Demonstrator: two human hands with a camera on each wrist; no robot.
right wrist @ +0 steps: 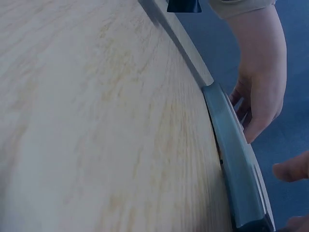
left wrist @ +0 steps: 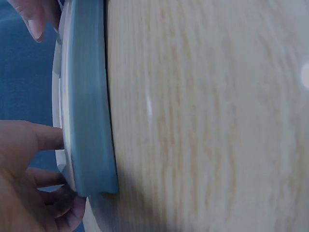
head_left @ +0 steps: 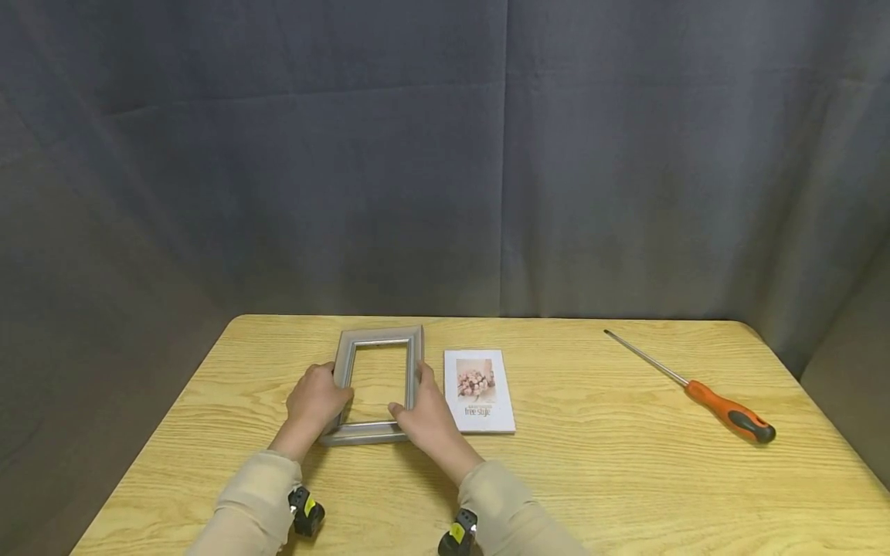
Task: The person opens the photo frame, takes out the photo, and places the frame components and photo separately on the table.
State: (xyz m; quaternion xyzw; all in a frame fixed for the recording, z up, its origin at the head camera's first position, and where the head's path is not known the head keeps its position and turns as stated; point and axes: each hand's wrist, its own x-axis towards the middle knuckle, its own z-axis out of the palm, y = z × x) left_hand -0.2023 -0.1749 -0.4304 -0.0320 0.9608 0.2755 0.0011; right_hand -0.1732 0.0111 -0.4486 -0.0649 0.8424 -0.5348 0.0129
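Note:
A silvery-grey picture frame (head_left: 378,335) lies at the left of the table, the wood showing through its opening. My left hand (head_left: 314,401) grips its left side, thumb over the inner edge. On the right side my right hand (head_left: 431,417) holds the frame with the thumb on top. The left wrist view has the frame's near side (left wrist: 89,106) close up, with the left-hand fingers (left wrist: 46,137) at its end. In the right wrist view, the frame edge (right wrist: 234,159) sits low by the wood surface; most of the right hand is out of sight there.
Just right of the frame lies a white picture insert (head_left: 497,386) with printed flowers and "free style" lettering. A screwdriver (head_left: 719,405) with an orange and black handle rests at the right of the wooden table (head_left: 598,479). Grey curtain (head_left: 389,170) hangs behind.

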